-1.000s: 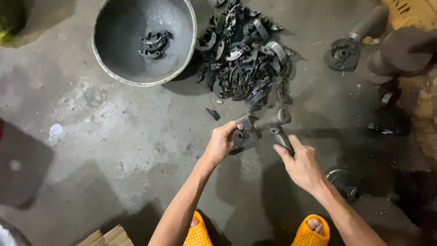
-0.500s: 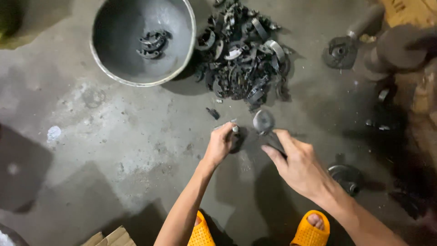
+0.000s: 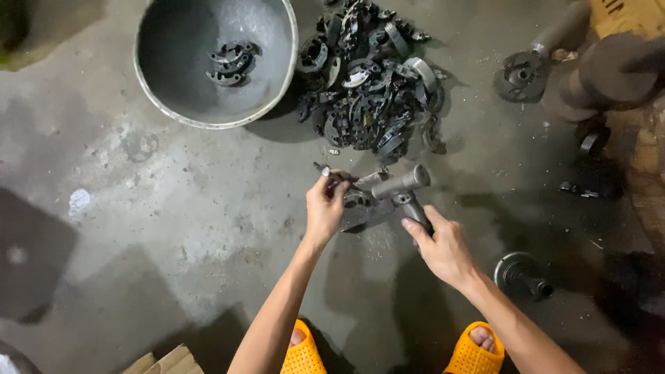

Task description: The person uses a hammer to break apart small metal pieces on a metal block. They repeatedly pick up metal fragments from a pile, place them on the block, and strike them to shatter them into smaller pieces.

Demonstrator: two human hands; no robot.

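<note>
Landmark: the hammer (image 3: 400, 188), held above the concrete floor (image 3: 173, 228).

Nearest the viewer, two orange slippers (image 3: 478, 353) sit below the hammer, with a scrap of cardboard (image 3: 166, 361) off to their left.

The right hand (image 3: 443, 249) is clenched round the hammer's handle, directly below the head. The handle runs up and slightly left from the fist; the cylindrical head lies crosswise, its long axis roughly left to right.

The left hand (image 3: 325, 208) is closed in a pinch on a small dark metal part (image 3: 360, 204), pressed to the floor just left of and below the hammer head. Whether the head touches the part cannot be told. The left hand is the nearer one to the part; the hammer face stands just to the part's right and above it.

Right of the hammer and lower, a round flanged metal piece (image 3: 521, 273) lies apart on the floor.

Beyond the hammer, a pile of dark metal parts (image 3: 367, 90) lies heaped. Far left of it, a grey metal basin (image 3: 215, 59) holds a few similar parts (image 3: 232, 62). Far right, a disc-shaped piece (image 3: 521, 75) lies beside a rusty cylinder (image 3: 609, 76).
</note>
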